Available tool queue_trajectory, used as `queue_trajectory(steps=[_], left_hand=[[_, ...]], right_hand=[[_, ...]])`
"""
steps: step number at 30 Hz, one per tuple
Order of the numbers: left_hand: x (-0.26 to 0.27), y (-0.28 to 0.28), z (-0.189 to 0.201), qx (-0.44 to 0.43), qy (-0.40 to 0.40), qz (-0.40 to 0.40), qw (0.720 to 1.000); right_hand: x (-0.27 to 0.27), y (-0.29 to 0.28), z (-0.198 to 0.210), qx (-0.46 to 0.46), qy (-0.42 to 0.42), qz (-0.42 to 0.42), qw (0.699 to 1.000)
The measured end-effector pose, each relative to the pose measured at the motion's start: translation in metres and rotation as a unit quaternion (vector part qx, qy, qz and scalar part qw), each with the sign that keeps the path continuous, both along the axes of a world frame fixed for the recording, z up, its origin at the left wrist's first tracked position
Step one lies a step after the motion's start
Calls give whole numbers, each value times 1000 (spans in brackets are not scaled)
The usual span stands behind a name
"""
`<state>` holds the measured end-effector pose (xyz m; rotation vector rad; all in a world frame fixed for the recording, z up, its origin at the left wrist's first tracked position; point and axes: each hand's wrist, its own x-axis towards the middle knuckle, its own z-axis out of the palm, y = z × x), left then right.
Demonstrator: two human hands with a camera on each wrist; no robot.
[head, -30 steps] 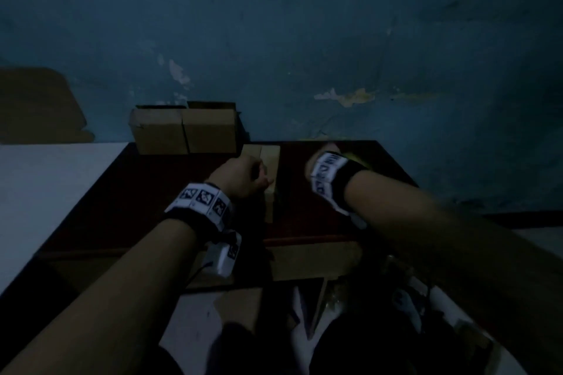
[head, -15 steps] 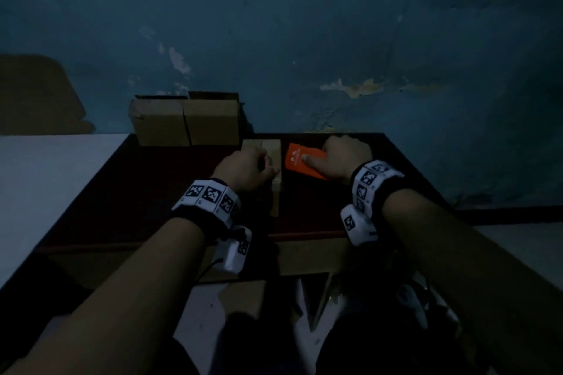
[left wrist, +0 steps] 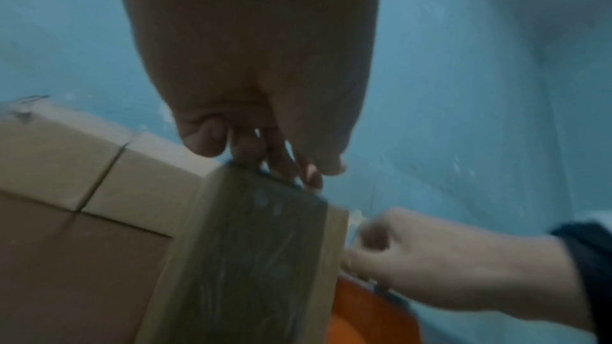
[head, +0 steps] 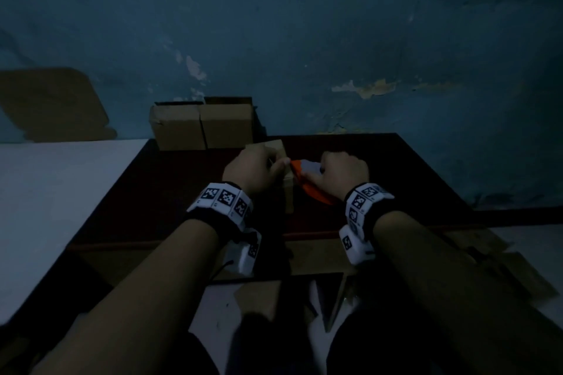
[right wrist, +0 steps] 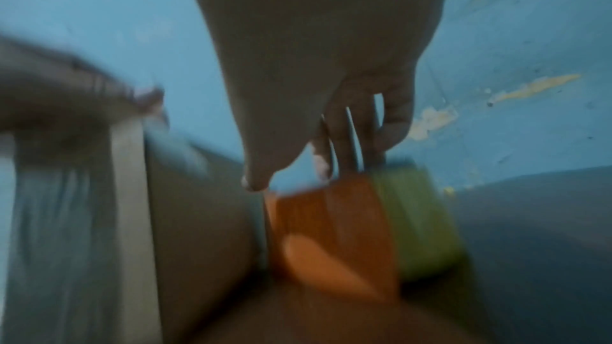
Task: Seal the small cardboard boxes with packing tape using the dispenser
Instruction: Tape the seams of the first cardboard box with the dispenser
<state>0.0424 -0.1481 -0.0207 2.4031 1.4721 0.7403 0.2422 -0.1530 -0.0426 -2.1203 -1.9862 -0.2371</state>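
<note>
A small cardboard box [head: 287, 192] stands on the dark red table [head: 170, 192], with a strip of tape along its top [left wrist: 251, 258]. My left hand [head: 274, 161] lies on the box, and its fingers [left wrist: 281, 164] curl over the far end. My right hand [head: 323, 173] grips the orange tape dispenser [head: 307, 192], which is tilted against the box's right side. The right wrist view is blurred; it shows the orange dispenser [right wrist: 331, 232] with a yellow-green roll [right wrist: 420, 219] under my right hand [right wrist: 298, 174].
Two larger cardboard boxes [head: 179, 128] [head: 227, 125] stand side by side at the table's back edge against the blue wall. A white surface [head: 61, 192] adjoins the table on the left. Flat cardboard pieces [head: 502, 268] lie on the floor at the right.
My right hand came down onto the orange dispenser, then tilted it up and moved it left against the box. My left hand stayed on the box.
</note>
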Motion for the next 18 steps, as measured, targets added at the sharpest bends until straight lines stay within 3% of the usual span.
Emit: queue_trajectory(steps=[3, 5, 7, 10, 14, 18], left_hand=[[-8, -2, 5, 23, -39, 17, 999], [-14, -3, 9, 43, -92, 40, 994], [-20, -5, 14, 58, -182, 69, 979], [-20, -5, 12, 50, -303, 101, 946], [0, -3, 1, 21, -311, 78, 947], [16, -2, -6, -71, -299, 61, 950]], right_hand=[[-2, -3, 20, 39, 75, 13, 996], [-5, -1, 27, 47, 169, 35, 984], [-11, 4, 30, 61, 275, 84, 956], [-30, 7, 32, 78, 361, 140, 919], [-57, 9, 28, 65, 407, 171, 895], [-72, 15, 14, 30, 458, 168, 872]])
